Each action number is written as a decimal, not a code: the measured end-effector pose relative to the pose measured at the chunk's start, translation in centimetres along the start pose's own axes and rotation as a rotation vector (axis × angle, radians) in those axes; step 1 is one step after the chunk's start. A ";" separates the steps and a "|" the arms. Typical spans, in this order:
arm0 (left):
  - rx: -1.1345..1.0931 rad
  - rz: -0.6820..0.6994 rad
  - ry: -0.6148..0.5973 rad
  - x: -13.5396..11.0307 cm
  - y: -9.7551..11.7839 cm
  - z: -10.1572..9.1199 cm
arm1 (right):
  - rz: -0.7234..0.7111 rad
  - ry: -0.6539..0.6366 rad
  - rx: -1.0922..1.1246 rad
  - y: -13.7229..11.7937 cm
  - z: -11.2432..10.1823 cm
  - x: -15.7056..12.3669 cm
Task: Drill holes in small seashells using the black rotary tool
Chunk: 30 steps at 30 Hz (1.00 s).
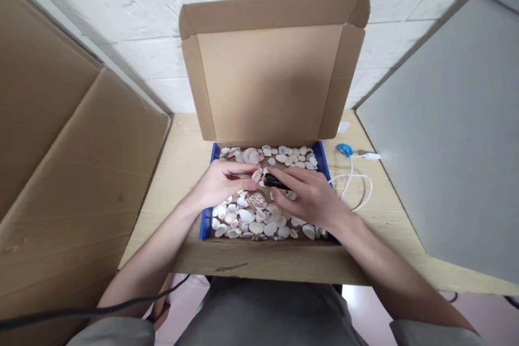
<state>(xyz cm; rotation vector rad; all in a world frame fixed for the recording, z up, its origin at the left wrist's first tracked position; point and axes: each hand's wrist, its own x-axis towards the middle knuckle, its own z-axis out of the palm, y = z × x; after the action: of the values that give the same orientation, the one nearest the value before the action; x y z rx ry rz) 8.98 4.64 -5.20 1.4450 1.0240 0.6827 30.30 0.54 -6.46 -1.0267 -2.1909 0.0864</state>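
Over the box [323, 161], the left hand [217, 181] pinches a small speckled shell [257, 175] — maybe so it can't wobble — while the right hand [308, 192] grips a black tool [276, 181], tip by the shell (touching? can't tell). White shells [256, 228] lie inside the box.

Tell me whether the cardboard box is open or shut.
The box is open: its lid stands raised at the back, and shells show inside.

Dark grey top [267, 313], matching short sleeves [111, 332]; bare hands [310, 194]
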 end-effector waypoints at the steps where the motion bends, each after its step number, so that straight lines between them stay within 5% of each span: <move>1: 0.001 0.005 -0.003 0.0 0.0 0.0 | -0.004 -0.001 -0.007 0.0 0.0 0.0; 10: 0.002 0.058 -0.019 0.1 -0.6 -0.2 | 0.007 -0.028 -0.004 0.2 -0.2 -0.1; 20: -0.138 0.192 0.165 0.5 -0.7 -0.2 | 0.113 0.056 -0.115 0.1 -0.1 0.0; 30: -0.123 0.159 0.124 0.3 -0.4 -0.3 | 0.072 0.050 -0.178 0.5 0.0 -0.1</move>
<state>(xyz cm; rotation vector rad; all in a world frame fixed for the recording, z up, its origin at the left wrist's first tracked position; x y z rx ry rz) 8.80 4.97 -5.54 1.4002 0.9517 0.9443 30.60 0.83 -6.69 -1.1941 -2.1459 -0.1024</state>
